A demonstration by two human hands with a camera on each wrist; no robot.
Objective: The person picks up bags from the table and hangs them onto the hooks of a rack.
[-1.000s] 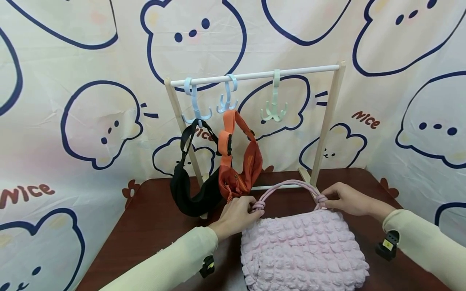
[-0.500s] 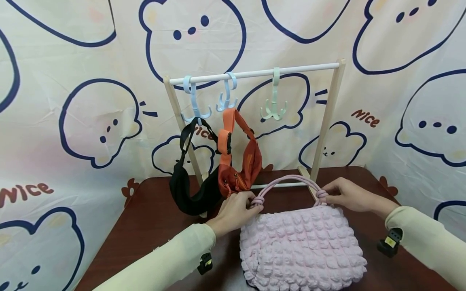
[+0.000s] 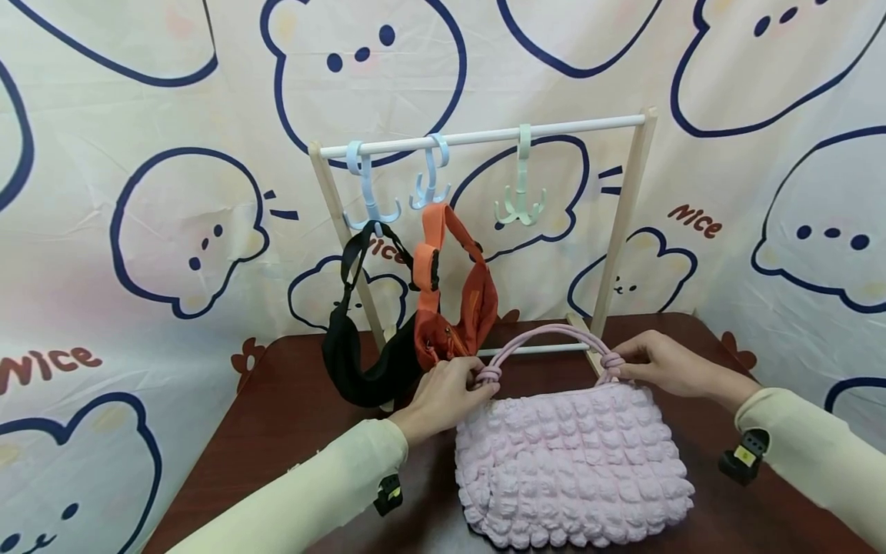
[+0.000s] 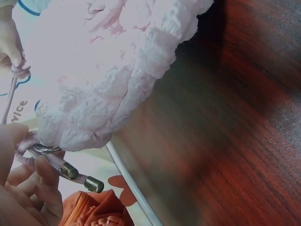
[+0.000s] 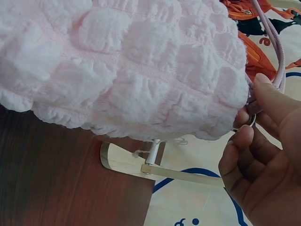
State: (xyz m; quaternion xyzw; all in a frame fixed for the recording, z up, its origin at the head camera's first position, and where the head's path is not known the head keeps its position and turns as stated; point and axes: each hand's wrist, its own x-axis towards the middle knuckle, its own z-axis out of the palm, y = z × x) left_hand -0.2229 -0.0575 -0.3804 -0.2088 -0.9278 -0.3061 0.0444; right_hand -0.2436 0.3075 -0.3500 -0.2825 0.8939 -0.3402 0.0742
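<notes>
A puffy, pale pink handbag (image 3: 574,462) hangs upright between the two hands, above the brown table. Its corded handle (image 3: 547,329) arches upward with a knot at either end. My left hand (image 3: 443,394) pinches the handle's left knot; in the left wrist view a metal ring (image 4: 44,149) and two metal-tipped cord ends (image 4: 69,170) show beside the fingers. At the right knot, my right hand (image 3: 661,365) pinches the handle's base by a ring (image 5: 253,120). An orange waist bag (image 3: 457,315) hangs just behind the left hand.
Behind stands a wooden-legged rack with a white rail (image 3: 484,137). Two blue hooks (image 3: 370,192) and a green hook (image 3: 521,188) hang from it. A black bag (image 3: 360,369) hangs at the left. The brown table (image 3: 256,415) backs onto a cartoon-print cloth (image 3: 194,185).
Both hands have raised the pink handbag a little and moved it slightly toward the rack. Their holds stay the same. The head view has tilted down slightly.
</notes>
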